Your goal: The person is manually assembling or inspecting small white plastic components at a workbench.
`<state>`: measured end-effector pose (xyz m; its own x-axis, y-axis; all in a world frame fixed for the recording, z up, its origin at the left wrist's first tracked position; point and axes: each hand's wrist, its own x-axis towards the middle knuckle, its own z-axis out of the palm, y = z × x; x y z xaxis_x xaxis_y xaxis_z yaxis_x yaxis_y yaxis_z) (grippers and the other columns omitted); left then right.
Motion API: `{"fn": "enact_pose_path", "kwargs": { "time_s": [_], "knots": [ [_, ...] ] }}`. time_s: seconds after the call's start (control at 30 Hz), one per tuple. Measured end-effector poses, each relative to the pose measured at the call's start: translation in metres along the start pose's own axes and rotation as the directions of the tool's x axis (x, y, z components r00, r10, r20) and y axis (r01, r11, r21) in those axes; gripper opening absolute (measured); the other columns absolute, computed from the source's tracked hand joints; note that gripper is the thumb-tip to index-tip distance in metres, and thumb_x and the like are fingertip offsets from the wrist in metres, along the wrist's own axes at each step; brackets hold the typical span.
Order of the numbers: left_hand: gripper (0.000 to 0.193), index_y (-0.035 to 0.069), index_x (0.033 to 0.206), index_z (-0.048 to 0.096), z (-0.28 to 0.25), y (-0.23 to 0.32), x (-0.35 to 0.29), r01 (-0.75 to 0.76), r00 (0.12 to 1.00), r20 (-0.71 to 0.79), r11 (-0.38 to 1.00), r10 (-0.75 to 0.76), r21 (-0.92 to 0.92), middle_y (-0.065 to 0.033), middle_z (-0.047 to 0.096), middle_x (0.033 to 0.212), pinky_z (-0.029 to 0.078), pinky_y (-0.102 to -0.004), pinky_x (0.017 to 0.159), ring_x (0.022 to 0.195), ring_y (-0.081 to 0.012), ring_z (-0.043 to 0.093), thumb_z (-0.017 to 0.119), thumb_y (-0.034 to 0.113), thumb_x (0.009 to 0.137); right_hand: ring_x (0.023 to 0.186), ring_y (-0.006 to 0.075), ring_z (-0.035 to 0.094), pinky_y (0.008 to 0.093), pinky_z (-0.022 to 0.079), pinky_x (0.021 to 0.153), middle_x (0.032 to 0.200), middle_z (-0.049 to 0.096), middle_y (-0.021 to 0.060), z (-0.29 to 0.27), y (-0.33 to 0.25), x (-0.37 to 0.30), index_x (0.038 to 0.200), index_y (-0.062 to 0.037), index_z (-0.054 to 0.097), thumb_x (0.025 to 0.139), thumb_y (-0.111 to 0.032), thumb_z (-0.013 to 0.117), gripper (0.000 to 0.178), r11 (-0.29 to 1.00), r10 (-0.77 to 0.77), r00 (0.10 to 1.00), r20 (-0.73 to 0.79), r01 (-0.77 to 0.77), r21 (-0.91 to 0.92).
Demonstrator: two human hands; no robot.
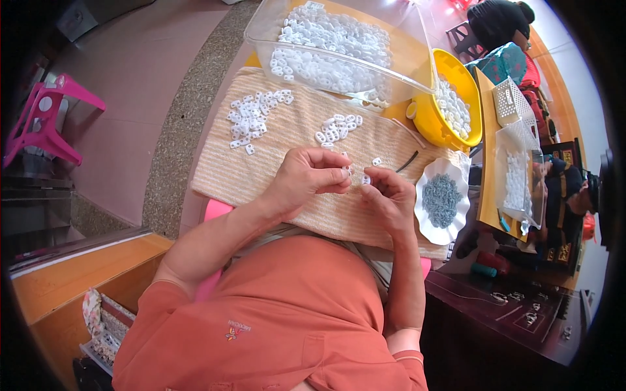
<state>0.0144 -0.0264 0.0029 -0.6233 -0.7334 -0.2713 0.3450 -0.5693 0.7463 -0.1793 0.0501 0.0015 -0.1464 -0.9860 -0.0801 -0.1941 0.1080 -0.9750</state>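
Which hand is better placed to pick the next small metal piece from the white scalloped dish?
Right. The right hand sits just beside the white scalloped dish of grey metal pieces; the left hand is farther away, pinching a white plastic piece.

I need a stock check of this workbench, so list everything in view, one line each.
Small plastic pieces: many, white, in two loose piles on the cloth.
Cloth: one, beige, ribbed, spread over the work surface.
Clear tub: one, transparent, at the far edge, full of white pieces.
Bowl: one, yellow, right of the tub, holding white pieces.
Scalloped dish: one, white, beside the right hand, holding small grey metal parts.
Black strip: one, thin, lying on the cloth near the dish.
Stool: one, pink, on the floor at left.
Mesh baskets: two, white, on the table at right.
Left hand: pinching a small white piece.
Right hand: fingertips on a white piece, next to the left hand.
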Motion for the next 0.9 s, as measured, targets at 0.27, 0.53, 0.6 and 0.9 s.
{"fn": "enact_pose_path", "kwargs": {
  "time_s": [0.27,0.53,0.6,0.9],
  "knots": [
    [0.017,-0.004,0.1,0.065,0.0002,-0.0058,0.0003,0.059,0.998,0.015,0.998,-0.059,0.003,-0.0093,0.067,0.087,0.058,-0.0283,0.073,0.076,-0.0154,0.067,0.065,-0.001,0.084,0.069,0.0114,0.063,0.0216,0.051,0.063,0.082,0.064,0.0056,-0.001,-0.0048,-0.0008,0.112,0.0058,0.06,0.083,0.002,0.067,0.03,0.984,0.042,0.999,0.03,-0.047,0.171],
    [0.017,-0.004,0.1,0.065,0.0006,-0.0079,0.0021,0.086,0.996,0.009,0.996,-0.086,0.022,-0.0103,0.068,0.087,0.057,-0.0278,0.073,0.077,-0.0152,0.067,0.065,0.0,0.084,0.076,0.0135,0.064,0.0243,0.052,0.069,0.089,0.065,0.0079,0.0007,0.0024,0.0005,0.113,0.0066,0.058,0.083,0.001,0.067,0.032,0.953,0.049,0.998,0.033,-0.057,0.296],
    [0.017,-0.004,0.101,0.065,0.0002,-0.0086,0.0028,0.089,0.996,0.008,0.995,-0.09,0.033,-0.0105,0.068,0.087,0.057,-0.0276,0.073,0.077,-0.0151,0.067,0.065,-0.001,0.084,0.077,0.0137,0.064,0.0249,0.052,0.07,0.091,0.065,0.0082,0.0011,0.0027,0.0009,0.113,0.0066,0.058,0.083,0.0,0.067,0.032,0.943,0.058,0.998,0.039,-0.067,0.326],
    [0.021,-0.005,0.103,0.064,0.0007,-0.01,0.0028,0.103,0.994,0.028,0.994,-0.103,0.02,-0.0111,0.068,0.089,0.056,-0.0253,0.073,0.079,-0.0145,0.066,0.065,0.002,0.084,0.079,0.0148,0.064,0.0262,0.053,0.071,0.093,0.066,0.0093,0.0005,0.0023,0.0015,0.113,0.0069,0.059,0.082,-0.001,0.069,0.033,0.931,0.089,0.993,0.08,-0.111,0.349]
  ]
}}
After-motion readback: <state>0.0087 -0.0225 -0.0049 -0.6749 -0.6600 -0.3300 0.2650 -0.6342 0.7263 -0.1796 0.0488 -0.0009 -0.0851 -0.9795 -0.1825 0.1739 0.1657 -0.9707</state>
